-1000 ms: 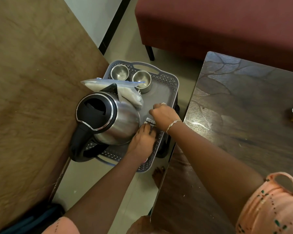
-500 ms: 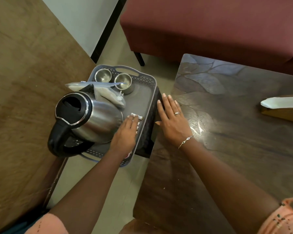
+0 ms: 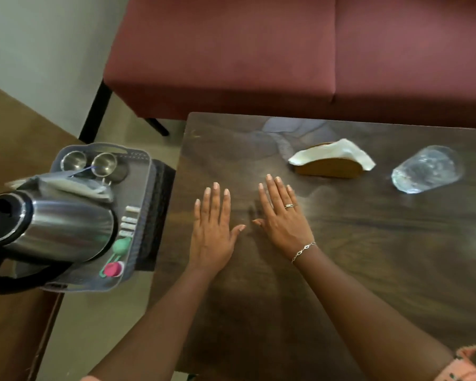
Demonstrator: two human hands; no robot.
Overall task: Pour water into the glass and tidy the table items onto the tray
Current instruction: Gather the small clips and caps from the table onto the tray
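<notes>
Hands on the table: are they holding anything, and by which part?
Nothing is held. The left hand and the right hand lie flat on the table, fingers straight, well clear of the glass.

A wooden napkin holder (image 3: 330, 168) stuffed with white napkins (image 3: 338, 151) stands on the dark table (image 3: 341, 284), close to its far edge. Beyond that edge runs a long maroon upholstered bench (image 3: 286, 50), one black leg (image 3: 157, 127) showing under its left end, with a pale wall (image 3: 39, 50) and a black upright strip (image 3: 95, 111) to its left. Off the table's left edge lie a pale floor (image 3: 94, 325), a dark woven block (image 3: 160, 215) right against that edge, and a brown wooden surface (image 3: 8, 339) further left
</notes>
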